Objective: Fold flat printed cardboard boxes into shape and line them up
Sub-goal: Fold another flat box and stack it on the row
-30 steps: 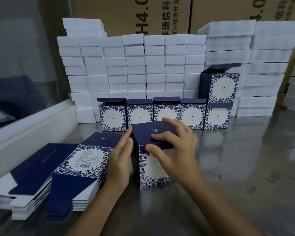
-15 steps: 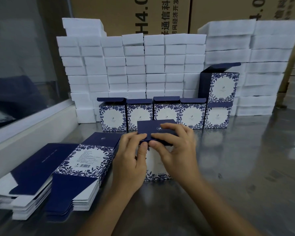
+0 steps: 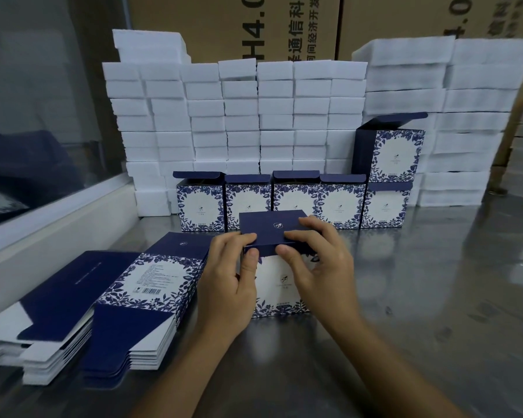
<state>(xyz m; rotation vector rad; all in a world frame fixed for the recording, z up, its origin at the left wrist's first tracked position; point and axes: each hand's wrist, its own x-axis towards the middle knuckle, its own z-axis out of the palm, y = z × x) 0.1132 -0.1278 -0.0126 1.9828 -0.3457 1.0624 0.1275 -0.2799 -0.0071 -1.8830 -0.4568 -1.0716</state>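
Fingers of both hands are curled over the front edge of the navy lid on the box in hand, thumbs pressing just under the fold: the left hand pinches the lid's left front corner, the right hand the right, so both are holding the box and neither is spread wide. A second ago the lid flap was still tilted up and the left hand lay flat against the box's side; half a second ago both hands had come onto the top; now the lid sits level and nearly flush (whether the tuck flap is fully seated I cannot tell, since the thumbs cover the seam). I judge the closing fold to be all but done.

On the table the box stands at centre, upright, with the flat stack of unfolded blanks at 9 o'clock, just beside the left wrist. At 12 o'clock the finished row lines up against the white foam blocks, one extra box stacked on its right end. What remains, in my view, is a last press, then carrying this box to join the line.
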